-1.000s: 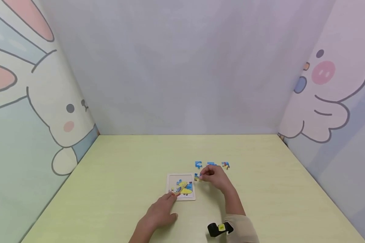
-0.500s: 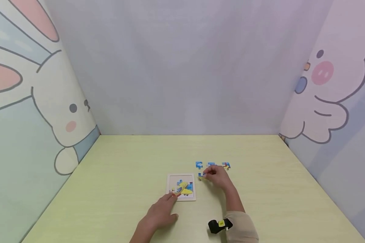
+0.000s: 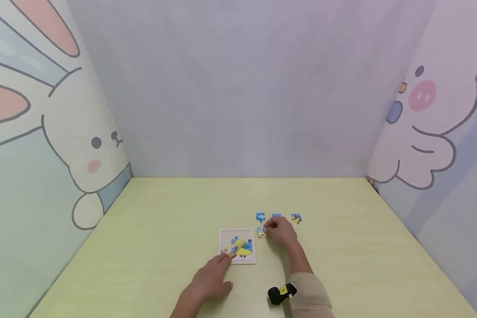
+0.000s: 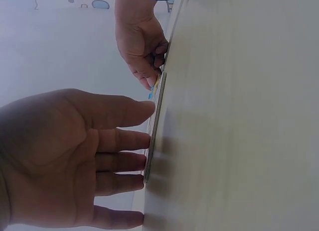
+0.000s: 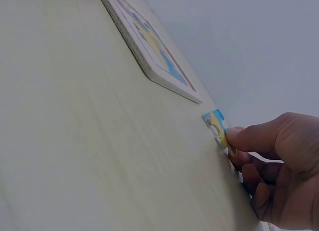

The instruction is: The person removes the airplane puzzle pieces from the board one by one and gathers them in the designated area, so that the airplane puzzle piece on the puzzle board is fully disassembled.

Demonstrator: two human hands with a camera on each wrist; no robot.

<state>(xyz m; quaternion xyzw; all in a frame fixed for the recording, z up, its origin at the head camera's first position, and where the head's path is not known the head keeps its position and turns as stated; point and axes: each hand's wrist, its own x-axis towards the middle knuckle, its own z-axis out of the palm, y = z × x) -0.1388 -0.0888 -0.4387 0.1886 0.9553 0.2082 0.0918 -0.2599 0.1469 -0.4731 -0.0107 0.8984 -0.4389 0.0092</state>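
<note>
A small square puzzle tray [image 3: 244, 262] with a pale rim lies on the table, partly filled with a yellow aeroplane picture. My left hand [image 3: 210, 279] rests its fingertips on the lower left of the tray. In the left wrist view the fingers of that left hand [image 4: 65, 156] look straight against the tray's edge. Just right of the tray, my right hand [image 3: 282, 230] pinches a blue and yellow puzzle piece [image 3: 261, 232] between thumb and fingers. The right wrist view shows this puzzle piece [image 5: 215, 125] tilted close to the tabletop, apart from the tray corner.
Behind my right hand lie more loose pieces: a blue puzzle piece [image 3: 260, 217], another blue puzzle piece [image 3: 276, 216] partly hidden by the fingers, and a puzzle piece with red and yellow [image 3: 296, 218]. Printed curtains stand around the table [image 3: 175, 212].
The right hand has drawn the puzzle piece slightly away from the tray and turned it, so its yellow part shows differently. The left hand stays in place on the tray.
</note>
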